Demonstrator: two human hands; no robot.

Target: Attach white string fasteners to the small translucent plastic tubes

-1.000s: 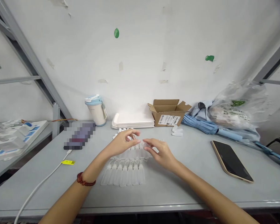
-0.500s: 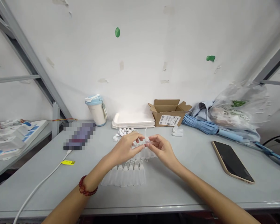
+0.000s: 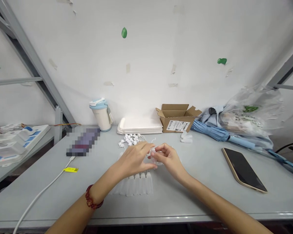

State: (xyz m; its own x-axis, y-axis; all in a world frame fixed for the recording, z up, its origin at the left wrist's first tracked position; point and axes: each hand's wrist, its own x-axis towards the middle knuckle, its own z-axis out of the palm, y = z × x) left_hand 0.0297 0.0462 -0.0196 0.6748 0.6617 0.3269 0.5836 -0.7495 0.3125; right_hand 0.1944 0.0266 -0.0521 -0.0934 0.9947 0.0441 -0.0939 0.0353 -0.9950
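Observation:
A small translucent squeeze bottle (image 3: 153, 159) is held up between my hands, with a thin tube at its top. My right hand (image 3: 168, 157) pinches its upper part between thumb and fingers. My left hand (image 3: 136, 156) curls around it from the other side, its thumb low by the bottle and its fingers near the top; some fingertips are hidden. Under my hands, a row of similar bottles (image 3: 136, 185) lies on the grey table, partly covered by my left hand and wrist. Just beyond are loose white caps (image 3: 130, 139).
At the back stand a tumbler (image 3: 102, 117), stacked white envelopes (image 3: 140, 125) and an open cardboard box (image 3: 177, 122). Several bottles (image 3: 186, 137) lie before the box. A blue umbrella (image 3: 210, 130) and a phone (image 3: 244, 169) are right; a cabled, blurred-out device (image 3: 84, 143) lies left.
My left hand has turned and its thumb has moved lower around the bottle. My right hand has shifted slightly down, and the bottle's body now shows between my fingers.

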